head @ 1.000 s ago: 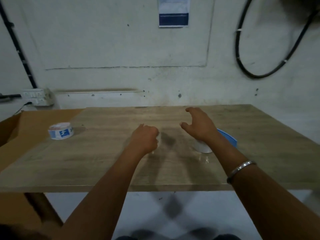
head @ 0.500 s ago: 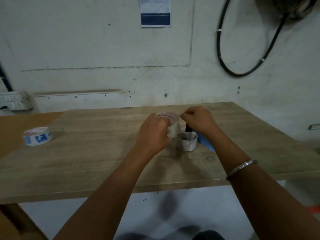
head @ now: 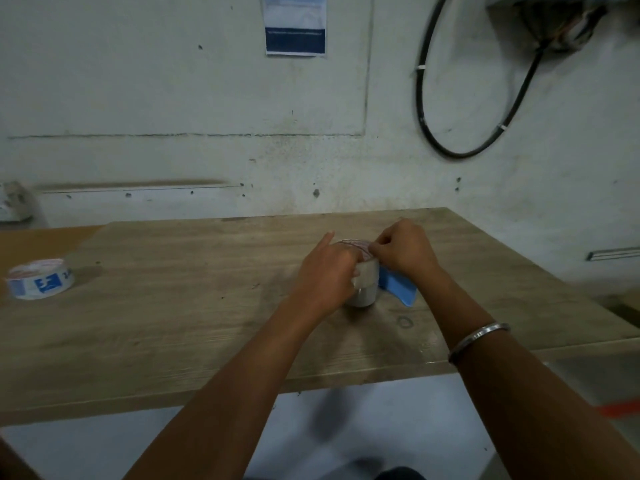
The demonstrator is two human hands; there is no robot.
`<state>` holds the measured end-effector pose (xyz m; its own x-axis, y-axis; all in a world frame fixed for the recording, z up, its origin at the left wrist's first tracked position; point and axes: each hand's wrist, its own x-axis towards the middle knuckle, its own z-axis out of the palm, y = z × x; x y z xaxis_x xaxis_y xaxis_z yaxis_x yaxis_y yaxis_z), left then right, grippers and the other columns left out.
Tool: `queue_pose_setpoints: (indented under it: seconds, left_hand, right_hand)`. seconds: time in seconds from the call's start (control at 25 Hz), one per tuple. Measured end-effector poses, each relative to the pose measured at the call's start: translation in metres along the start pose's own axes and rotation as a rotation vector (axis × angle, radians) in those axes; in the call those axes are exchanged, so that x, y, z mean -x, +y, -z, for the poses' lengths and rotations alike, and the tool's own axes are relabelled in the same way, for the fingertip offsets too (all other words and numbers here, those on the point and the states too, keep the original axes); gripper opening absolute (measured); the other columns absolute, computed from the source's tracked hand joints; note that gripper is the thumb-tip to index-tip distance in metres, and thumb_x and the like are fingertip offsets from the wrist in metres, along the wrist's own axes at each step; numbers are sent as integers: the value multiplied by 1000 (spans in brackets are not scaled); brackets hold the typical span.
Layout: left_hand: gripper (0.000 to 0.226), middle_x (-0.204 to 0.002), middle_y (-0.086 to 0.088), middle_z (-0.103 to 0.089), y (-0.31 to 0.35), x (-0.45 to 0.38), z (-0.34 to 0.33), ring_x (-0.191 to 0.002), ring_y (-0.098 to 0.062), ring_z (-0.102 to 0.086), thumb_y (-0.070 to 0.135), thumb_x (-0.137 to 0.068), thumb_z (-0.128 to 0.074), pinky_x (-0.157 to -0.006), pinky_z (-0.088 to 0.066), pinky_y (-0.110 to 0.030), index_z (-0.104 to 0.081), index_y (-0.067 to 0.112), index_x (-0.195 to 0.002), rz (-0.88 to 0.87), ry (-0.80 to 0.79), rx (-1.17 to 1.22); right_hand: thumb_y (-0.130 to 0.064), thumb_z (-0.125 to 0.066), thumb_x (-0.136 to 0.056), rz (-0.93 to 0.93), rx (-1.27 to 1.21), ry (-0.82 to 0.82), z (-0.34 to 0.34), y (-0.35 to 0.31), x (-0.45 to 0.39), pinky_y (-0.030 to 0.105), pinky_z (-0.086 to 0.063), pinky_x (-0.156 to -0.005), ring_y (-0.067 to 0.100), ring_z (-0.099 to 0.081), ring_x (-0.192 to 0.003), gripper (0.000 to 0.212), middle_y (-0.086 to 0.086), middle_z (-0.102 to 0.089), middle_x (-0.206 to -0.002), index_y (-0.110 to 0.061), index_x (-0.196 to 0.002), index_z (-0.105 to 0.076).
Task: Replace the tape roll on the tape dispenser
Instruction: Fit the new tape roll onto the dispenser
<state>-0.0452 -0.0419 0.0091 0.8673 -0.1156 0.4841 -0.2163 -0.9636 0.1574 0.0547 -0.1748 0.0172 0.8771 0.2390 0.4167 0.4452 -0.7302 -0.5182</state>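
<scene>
Left hand [head: 325, 271] gripping tape roll [head: 363, 263] over dispenser [head: 398, 289], steadying it; right hand [head: 403, 251] fingers pinching roll's top edge, likely seating it. Spare roll [head: 40, 278] lying far left.

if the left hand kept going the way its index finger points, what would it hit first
Nothing on the table, it seems: the left hand points up-right toward the far edge, then the wall. Depth is unclear.

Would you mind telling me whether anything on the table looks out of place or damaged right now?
Nothing stands out. Both hands, left and right, work on a tape roll at the blue dispenser; another tape roll lies flat near the table's left edge.
</scene>
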Motion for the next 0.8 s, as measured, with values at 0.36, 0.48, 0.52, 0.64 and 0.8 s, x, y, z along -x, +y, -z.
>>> queue_pose_setpoints:
  seconds: [0.36, 0.48, 0.52, 0.64, 0.8]
  left_hand:
    - [45, -90, -14, -74, -46, 2, -25, -80, -30, -73, 43, -92, -59, -81, -61, -43, -70, 0, -96, 881, 2, 856]
    - [57, -101, -16, -73, -46, 2, -32, -85, -27, -73, 53, -86, -65, -82, -61, -39, -67, 1, -110, 949, -86, 1208]
    - [61, -103, -14, -73, -45, 2, -34, -87, -27, -73, 56, -82, -68, -83, -61, -39, -67, 2, -112, 946, -96, 1214]
    - [64, -107, -13, -72, -44, -3, -38, -92, -27, -71, 54, -77, -75, -85, -60, -39, -66, 4, -118, 961, -93, 1197]
    - [56, -100, -13, -72, -42, -6, -39, -82, -24, -72, 43, -77, -80, -72, -61, -34, -67, 3, -115, 966, -102, 1292]
  right_hand:
    - [-21, -74, -81, 25, 165, 18, -10, -1, -8, 34, -51, -56, 25, -64, -60, 27, 13, -65, -61, 3, -69, -71]
    - [-23, -73, -82, 22, 151, 5, -11, 0, -9, 39, -58, -61, 26, -67, -64, 26, 14, -69, -66, 2, -73, -73]
    - [-25, -73, -81, 8, 134, -11, -11, -1, -10, 40, -59, -62, 25, -68, -65, 26, 14, -70, -68, 0, -73, -74]
    - [-28, -68, -85, -57, 109, -87, -9, 0, -13, 38, -56, -63, 26, -68, -68, 29, 13, -71, -72, -1, -77, -73]
    - [-21, -57, -95, -194, 24, -359, -11, 7, -12, 44, -63, -60, 35, -73, -64, 32, 27, -71, -80, 8, -86, -66]
